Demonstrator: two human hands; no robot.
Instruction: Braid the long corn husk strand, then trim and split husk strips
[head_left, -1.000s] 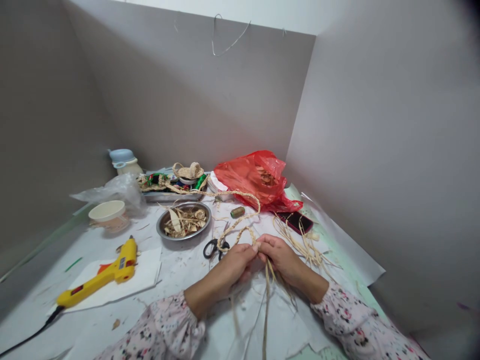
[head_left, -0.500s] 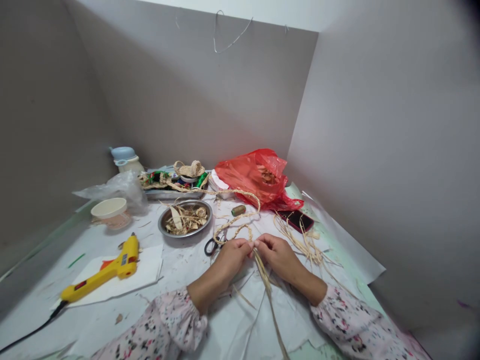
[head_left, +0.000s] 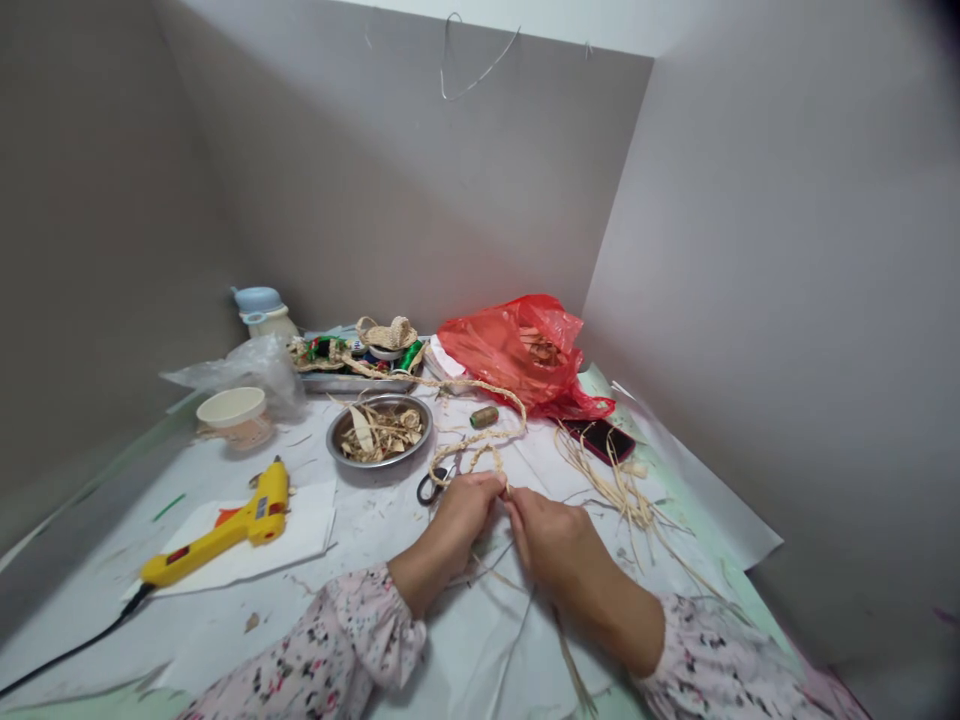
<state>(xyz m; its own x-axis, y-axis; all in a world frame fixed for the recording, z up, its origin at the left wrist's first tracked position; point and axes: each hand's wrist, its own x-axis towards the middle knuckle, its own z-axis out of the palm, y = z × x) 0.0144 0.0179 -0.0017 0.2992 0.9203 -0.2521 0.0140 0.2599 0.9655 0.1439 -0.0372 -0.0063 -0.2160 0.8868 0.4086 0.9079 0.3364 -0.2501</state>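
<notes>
A straw braid [head_left: 517,405] curls across the table from the tray, and its near end runs into my fingers. My left hand [head_left: 469,510] pinches the braid by its near end. Close against it, my right hand [head_left: 559,550] is closed on the loose straw strands [head_left: 574,665], which show again below the wrist and trail toward me. The fingertips of both hands almost meet, and the strands between them are mostly hidden. Just beyond my left hand lie black-handled scissors [head_left: 430,487], partly under the braid.
A metal bowl [head_left: 335,452] of straw scraps, a thread spool [head_left: 484,417], a red plastic bag [head_left: 487,350] and a phone [head_left: 604,440] lie beyond my hands. Loose straw [head_left: 634,510] is at right. Left are a yellow glue gun [head_left: 225,535], paper cup [head_left: 232,408] and filled tray [head_left: 360,384].
My right hand has turned and come nearer to me, now covering strands that hung visibly between the hands. My left hand still pinches the braid. The whole view has shifted slightly.
</notes>
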